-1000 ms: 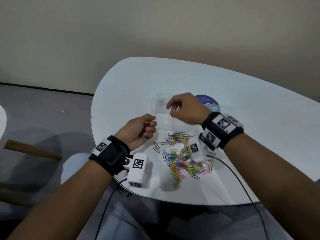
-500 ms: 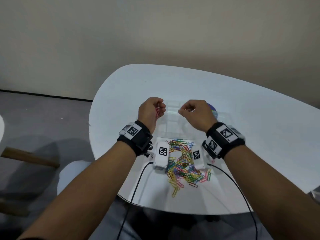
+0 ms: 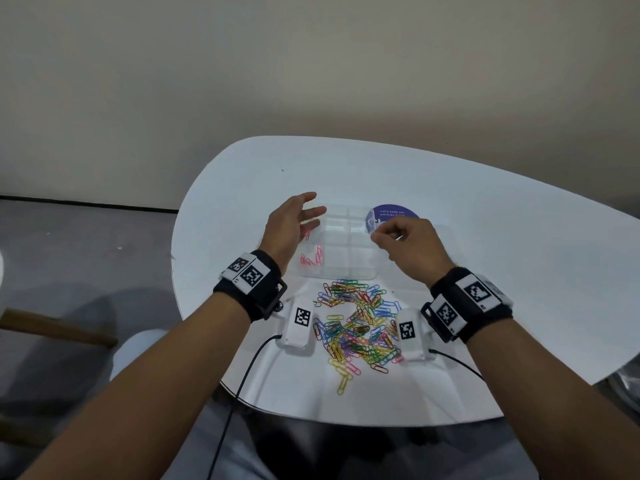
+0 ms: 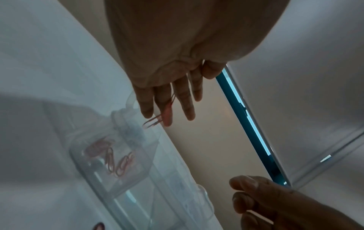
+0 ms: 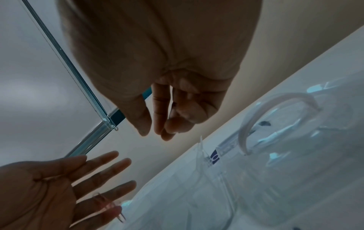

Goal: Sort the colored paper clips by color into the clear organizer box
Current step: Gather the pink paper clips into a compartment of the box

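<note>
The clear organizer box (image 3: 349, 252) lies on the white table (image 3: 502, 271), just beyond a mixed pile of colored paper clips (image 3: 356, 327). Several pink clips (image 3: 311, 258) lie in its near-left compartment (image 4: 114, 158). My left hand (image 3: 304, 216) hovers over the box's left end with straight, spread fingers (image 4: 185, 105). A pink clip (image 4: 152, 123) hangs off their tips, above that compartment. My right hand (image 3: 381, 237) is over the right part of the box, fingers curled toward the thumb (image 5: 155, 132). I see no clip in it.
A round purple sticker (image 3: 391, 213) shows behind the box. The white wrist camera units (image 3: 299, 325) (image 3: 410, 336) and their cables flank the pile. The table's front edge (image 3: 346, 419) is close to me, and floor lies to the left.
My left hand moved from beside the pile up to the box's left end, gripping pink clips, then spread open; clips now lie in the compartment. My right hand stayed over the box, shifting right.
</note>
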Available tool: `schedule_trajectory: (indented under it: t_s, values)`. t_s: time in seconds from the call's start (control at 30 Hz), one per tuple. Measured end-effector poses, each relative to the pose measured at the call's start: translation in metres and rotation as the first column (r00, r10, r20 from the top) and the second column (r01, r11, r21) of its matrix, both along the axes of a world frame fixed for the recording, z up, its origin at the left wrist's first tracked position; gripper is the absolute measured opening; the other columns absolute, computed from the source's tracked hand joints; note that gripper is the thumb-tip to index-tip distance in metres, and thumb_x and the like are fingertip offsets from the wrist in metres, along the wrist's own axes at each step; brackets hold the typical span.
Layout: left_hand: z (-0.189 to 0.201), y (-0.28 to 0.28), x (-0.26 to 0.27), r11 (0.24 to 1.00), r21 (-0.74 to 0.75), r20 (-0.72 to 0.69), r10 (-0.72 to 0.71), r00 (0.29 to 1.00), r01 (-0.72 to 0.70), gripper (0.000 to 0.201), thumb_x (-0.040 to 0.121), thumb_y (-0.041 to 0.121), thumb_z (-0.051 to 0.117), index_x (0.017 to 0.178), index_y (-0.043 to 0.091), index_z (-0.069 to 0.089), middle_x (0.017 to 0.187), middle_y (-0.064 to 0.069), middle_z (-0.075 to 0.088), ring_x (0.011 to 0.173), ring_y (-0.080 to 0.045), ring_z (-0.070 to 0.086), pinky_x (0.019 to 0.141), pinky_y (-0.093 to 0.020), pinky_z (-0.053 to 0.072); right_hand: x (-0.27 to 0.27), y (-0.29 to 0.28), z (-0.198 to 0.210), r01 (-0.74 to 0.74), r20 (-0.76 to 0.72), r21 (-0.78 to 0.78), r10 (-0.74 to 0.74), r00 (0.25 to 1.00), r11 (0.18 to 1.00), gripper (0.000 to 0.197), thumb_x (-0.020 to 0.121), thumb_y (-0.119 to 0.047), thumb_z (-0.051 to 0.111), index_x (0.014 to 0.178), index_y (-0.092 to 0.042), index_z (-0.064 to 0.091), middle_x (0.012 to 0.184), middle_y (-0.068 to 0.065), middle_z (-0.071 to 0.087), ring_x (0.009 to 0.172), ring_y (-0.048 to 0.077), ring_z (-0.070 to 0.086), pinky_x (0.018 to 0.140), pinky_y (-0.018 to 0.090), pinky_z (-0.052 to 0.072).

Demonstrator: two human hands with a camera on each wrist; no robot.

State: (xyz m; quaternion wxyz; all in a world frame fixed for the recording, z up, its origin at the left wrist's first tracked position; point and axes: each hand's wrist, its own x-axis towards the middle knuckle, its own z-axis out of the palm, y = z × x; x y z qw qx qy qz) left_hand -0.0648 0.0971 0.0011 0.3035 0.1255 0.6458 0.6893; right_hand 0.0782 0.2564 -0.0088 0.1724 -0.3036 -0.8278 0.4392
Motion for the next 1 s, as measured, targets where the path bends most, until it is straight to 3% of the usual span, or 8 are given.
schedule_trajectory:
  t_s: [0.07,0.2,0.37,0.5,0.6,0.7,0.93,1.0]
  values:
    - [0.001,-0.002,0.0,0.998,-0.025,-0.043,-0.053,0.998,0.052,0.041,0.105,0.036,0.029,0.134,0.025,0.055,0.125,0.001,0.067,0.115,-0.015,0.061,0.077,-0.013,0.044,-0.001,-0.001,0.0,-0.003,-0.008,-0.009,0.003,1.0,1.0,0.011,0.088,-0.02,0.071,0.088,-0.01,0.072,0.079,0.002,0.066,0.062,0.008,0.056,0.071,0.028,0.049]
    - [-0.002,-0.003,-0.001,0.991,-0.089,-0.111,-0.112,0.988,0.102,0.041,0.105,0.041,0.026,0.136,0.033,0.051,0.126,0.004,0.066,0.117,-0.017,0.057,0.099,-0.035,0.04,-0.006,-0.004,-0.003,-0.023,0.004,-0.003,0.023,1.0,1.0,0.008,0.088,-0.02,0.07,0.085,-0.013,0.071,0.082,0.007,0.068,0.062,0.007,0.055,0.069,0.025,0.047]
    - [-0.021,-0.01,-0.013,0.946,-0.271,-0.326,0.085,0.941,-0.179,0.023,0.091,0.016,0.054,0.11,0.026,0.064,0.098,0.002,0.067,0.09,-0.017,0.064,0.087,-0.041,0.054,-0.03,-0.023,-0.001,-0.256,0.19,0.252,0.212,0.959,0.933,0.016,0.096,-0.025,0.056,0.102,-0.021,0.07,0.107,-0.001,0.068,0.102,0.015,0.058,0.092,0.037,0.048]
    - [-0.037,-0.017,-0.022,0.875,-0.472,-0.195,0.016,0.981,-0.108,0.029,0.085,0.01,0.063,0.113,0.017,0.06,0.104,-0.006,0.065,0.094,-0.027,0.066,0.083,-0.036,0.057,-0.066,-0.046,-0.002,-0.519,0.473,0.397,0.315,0.823,0.757,0.032,0.1,-0.031,0.044,0.127,-0.032,0.062,0.147,0.003,0.043,0.142,0.024,0.023,0.114,0.047,0.027]
    - [-0.04,-0.019,-0.025,0.903,-0.421,-0.118,0.035,0.992,-0.082,0.021,0.089,0.004,0.062,0.109,0.01,0.062,0.091,-0.008,0.064,0.065,-0.016,0.061,0.042,-0.015,0.046,-0.09,-0.056,-0.007,-0.629,0.647,0.376,0.293,0.704,0.681,0.037,0.099,-0.035,0.044,0.133,-0.039,0.057,0.162,0.004,0.017,0.151,0.026,0.0,0.121,0.051,0.008]
    - [-0.044,-0.024,-0.027,0.926,-0.375,-0.069,0.009,0.998,-0.035,0.009,0.091,0.002,0.061,0.095,0.009,0.066,0.082,-0.007,0.065,0.064,-0.016,0.06,0.045,-0.017,0.045,-0.104,-0.06,-0.013,-0.666,0.747,0.299,0.267,0.609,0.684,0.037,0.098,-0.036,0.044,0.133,-0.041,0.055,0.165,0.005,0.004,0.151,0.028,-0.011,0.12,0.056,-0.004]
    - [-0.046,-0.031,-0.03,0.949,-0.315,0.023,0.003,1.0,0.004,0.008,0.092,0.0,0.06,0.092,0.004,0.067,0.08,-0.012,0.067,0.059,-0.017,0.063,0.046,-0.019,0.048,-0.106,-0.062,-0.015,-0.677,0.759,0.24,0.3,0.578,0.696,0.044,0.099,-0.033,0.037,0.142,-0.035,0.047,0.165,0.005,-0.005,0.151,0.026,-0.013,0.121,0.054,-0.002]
    - [-0.044,-0.032,-0.031,0.95,-0.311,0.026,0.003,1.0,0.006,0.009,0.092,-0.003,0.059,0.091,0.003,0.066,0.075,-0.01,0.066,0.052,-0.013,0.061,0.045,-0.019,0.048,-0.103,-0.059,-0.013,-0.621,0.665,0.265,0.327,0.672,0.738,0.041,0.097,-0.028,0.041,0.136,-0.033,0.053,0.164,0.006,0.009,0.151,0.025,-0.004,0.121,0.051,0.004]
